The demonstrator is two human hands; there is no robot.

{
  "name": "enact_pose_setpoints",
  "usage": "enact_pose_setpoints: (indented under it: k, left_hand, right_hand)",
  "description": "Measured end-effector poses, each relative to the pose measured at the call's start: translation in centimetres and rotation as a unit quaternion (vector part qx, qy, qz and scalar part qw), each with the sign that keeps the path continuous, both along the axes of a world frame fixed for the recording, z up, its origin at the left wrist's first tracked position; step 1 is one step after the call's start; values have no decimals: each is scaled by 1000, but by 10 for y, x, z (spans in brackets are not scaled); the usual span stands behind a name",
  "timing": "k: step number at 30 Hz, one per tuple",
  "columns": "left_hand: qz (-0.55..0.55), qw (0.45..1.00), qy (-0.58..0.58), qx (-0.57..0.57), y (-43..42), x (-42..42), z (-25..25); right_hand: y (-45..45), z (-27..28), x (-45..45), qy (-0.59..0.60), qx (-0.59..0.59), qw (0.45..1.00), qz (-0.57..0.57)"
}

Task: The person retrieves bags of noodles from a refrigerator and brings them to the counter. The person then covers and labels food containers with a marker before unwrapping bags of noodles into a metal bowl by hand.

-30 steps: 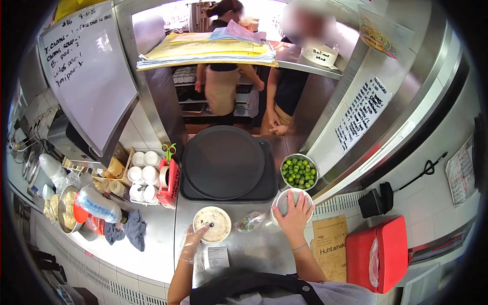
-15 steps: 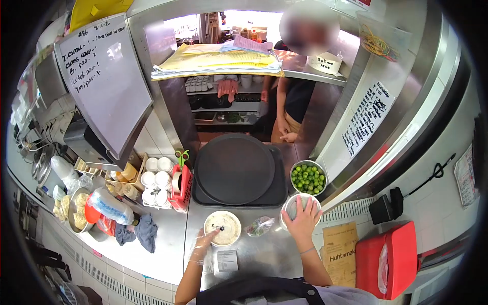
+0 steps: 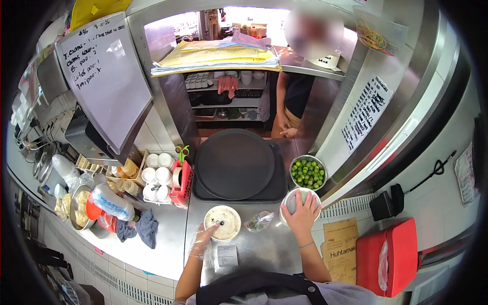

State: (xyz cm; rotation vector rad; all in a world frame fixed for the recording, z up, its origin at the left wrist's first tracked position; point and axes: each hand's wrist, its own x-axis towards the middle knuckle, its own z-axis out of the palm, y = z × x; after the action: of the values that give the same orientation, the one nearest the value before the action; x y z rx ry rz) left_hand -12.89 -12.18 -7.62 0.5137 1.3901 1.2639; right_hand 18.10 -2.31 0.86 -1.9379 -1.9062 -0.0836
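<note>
My left hand (image 3: 206,235), in a clear plastic glove, grips the near left edge of a round white tub (image 3: 226,231). One digit lies on its lid near a small dark spot, and the other fingers are partly hidden. My right hand (image 3: 302,213) rests open, fingers spread, over the top of a second round tub (image 3: 285,217). Between the tubs lies a small clear plastic bag (image 3: 259,221) with green and purplish contents. A printed slip (image 3: 227,255) lies on the steel counter in front of the left tub.
Black round tray (image 3: 235,163) on a rectangular tray (image 3: 281,178) behind the tubs. Bowl of green limes (image 3: 308,172) at right. Red tape dispenser (image 3: 181,188) and white cups (image 3: 157,176) at left. Red bin (image 3: 391,254) and cardboard (image 3: 340,249) at lower right. A person (image 3: 292,104) stands beyond the pass.
My view has shifted slightly. Both hands stay at the same tubs, with the right fingers moved a little over the top. The person beyond the pass has shifted slightly.
</note>
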Motion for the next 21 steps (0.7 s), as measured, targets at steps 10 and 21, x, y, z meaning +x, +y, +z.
enact_pose_setpoints:
  k: [10,21]
  left_hand:
    - [3,1000,16,-8,1,-1,1]
    - [1,1000,-9,-2,2,-5,-11]
  right_hand:
    - [0,5,-1,11,-15,1000,-3]
    - [1,2,-4,0,4,1000,-7]
